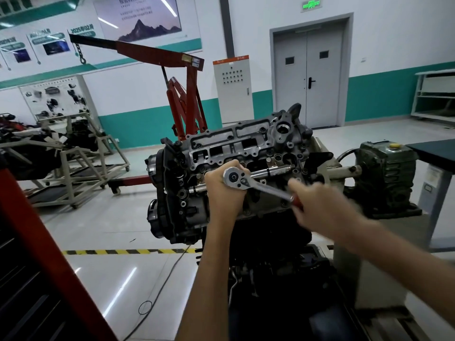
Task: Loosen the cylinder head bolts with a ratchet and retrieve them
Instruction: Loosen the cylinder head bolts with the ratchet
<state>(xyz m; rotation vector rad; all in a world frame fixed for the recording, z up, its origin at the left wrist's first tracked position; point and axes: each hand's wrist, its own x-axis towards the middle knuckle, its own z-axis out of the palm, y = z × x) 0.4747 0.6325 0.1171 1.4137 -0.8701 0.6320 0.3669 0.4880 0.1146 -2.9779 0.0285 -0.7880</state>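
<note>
Ratchet [248,181] on the engine [221,143]: left hand [222,193] wraps its top, right hand [312,207] grips the handle [275,190]. If the socket tilts, it could slip and round the bolt.

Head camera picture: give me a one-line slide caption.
A person's left hand steadies the ratchet on the cylinder head while the blurred right hand grips its red handle.

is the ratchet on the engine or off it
On: ratchet seated on the cylinder head, left hand gripping below it, right hand gripping its handle.
</note>
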